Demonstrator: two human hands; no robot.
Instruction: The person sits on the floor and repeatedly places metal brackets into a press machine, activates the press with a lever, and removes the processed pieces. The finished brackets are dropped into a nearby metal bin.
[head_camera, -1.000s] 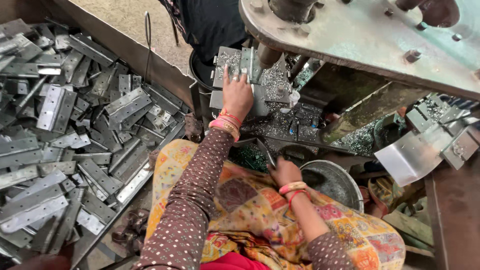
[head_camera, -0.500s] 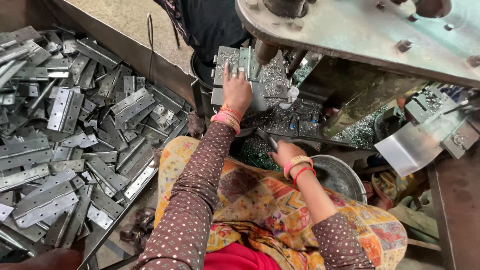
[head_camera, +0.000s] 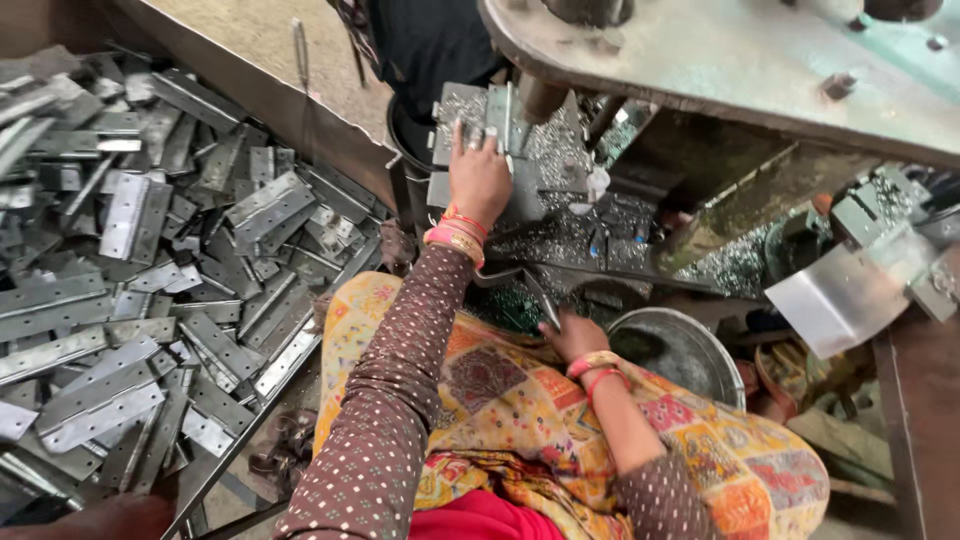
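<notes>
My left hand (head_camera: 480, 178) reaches forward and rests on a grey metal hinge plate (head_camera: 497, 112), holding it down on the machine's bed (head_camera: 455, 190) just below the tool shaft (head_camera: 540, 98). The fingers are spread over the plate's near edge. My right hand (head_camera: 574, 335) sits low over my lap, closed around the end of a dark metal lever (head_camera: 530, 288) that runs out from the machine's base. Both wrists wear bangles, and the sleeves are brown with dots.
A large pile of grey hinge plates (head_camera: 150, 250) fills a bin on the left. Metal shavings (head_camera: 560, 240) cover the machine's base. A round steel bowl (head_camera: 685, 350) stands by my right knee. The heavy machine head (head_camera: 750, 60) overhangs. A person in dark clothes (head_camera: 430, 50) stands behind.
My right hand rose a little toward the machine, then came back down over my lap with the lever. My left hand has stayed on the hinge plate.
</notes>
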